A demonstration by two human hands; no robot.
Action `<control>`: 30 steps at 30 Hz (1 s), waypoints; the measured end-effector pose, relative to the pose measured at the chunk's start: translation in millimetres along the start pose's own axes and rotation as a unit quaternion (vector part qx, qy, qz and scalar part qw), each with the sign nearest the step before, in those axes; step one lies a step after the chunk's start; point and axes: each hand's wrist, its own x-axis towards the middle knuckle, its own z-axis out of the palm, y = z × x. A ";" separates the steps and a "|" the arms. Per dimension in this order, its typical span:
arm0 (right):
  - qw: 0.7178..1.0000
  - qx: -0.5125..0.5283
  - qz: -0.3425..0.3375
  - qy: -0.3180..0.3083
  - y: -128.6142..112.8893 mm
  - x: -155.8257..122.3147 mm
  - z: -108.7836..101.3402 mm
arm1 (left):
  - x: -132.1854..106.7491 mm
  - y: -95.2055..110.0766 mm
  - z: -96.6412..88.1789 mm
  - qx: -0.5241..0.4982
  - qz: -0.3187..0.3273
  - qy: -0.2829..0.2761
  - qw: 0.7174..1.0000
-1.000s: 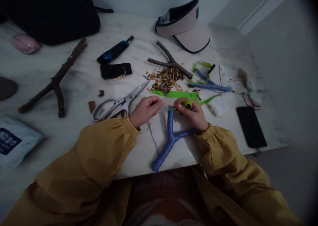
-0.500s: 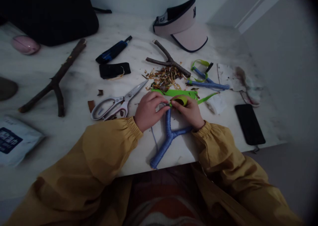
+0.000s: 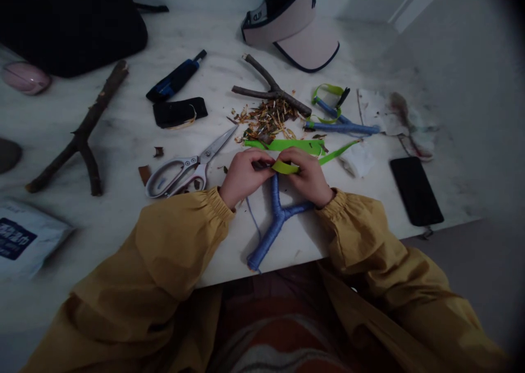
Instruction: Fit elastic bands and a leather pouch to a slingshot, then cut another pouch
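Note:
A Y-shaped stick wrapped in blue cord (image 3: 268, 239) lies near the table's front edge, the tip of its upper prong between my hands. My left hand (image 3: 245, 177) is closed at that tip; its fingertips partly hide what they pinch. My right hand (image 3: 307, 177) pinches a flat green band (image 3: 285, 168), which curves beside the prong tip. A loose blue thread (image 3: 253, 217) trails below my left hand. Just beyond my fingers lies a bright green strip (image 3: 287, 145). Open scissors (image 3: 197, 165) rest left of my left hand.
Wood shavings (image 3: 273, 116) lie beyond the strip, beside a bare forked branch (image 3: 273, 88). Another blue-wrapped fork with green band (image 3: 344, 127) sits to the right, near a phone (image 3: 416, 191). A larger branch (image 3: 84, 135) lies left; a visor (image 3: 293, 31) stands behind.
The green band's loop has flattened and swung toward my left fingers. My right hand has shifted slightly left, closer to my left hand. The whole view has moved a little.

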 end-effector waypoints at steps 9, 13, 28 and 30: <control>0.994 0.039 0.073 0.073 2.1 0.7 3.1 | 5.4 2.9 0.9 -0.002 0.013 0.002 1.000; 0.994 0.034 0.050 0.090 1.0 2.4 3.0 | 4.7 7.8 1.7 0.021 0.035 0.015 0.999; 0.945 0.253 0.187 0.087 -1.0 3.4 -2.8 | 2.6 -0.8 1.3 -0.099 -0.004 0.059 0.993; 0.938 0.279 0.200 0.050 -2.4 3.9 -3.6 | 1.6 0.5 0.1 -0.118 -0.001 0.050 0.992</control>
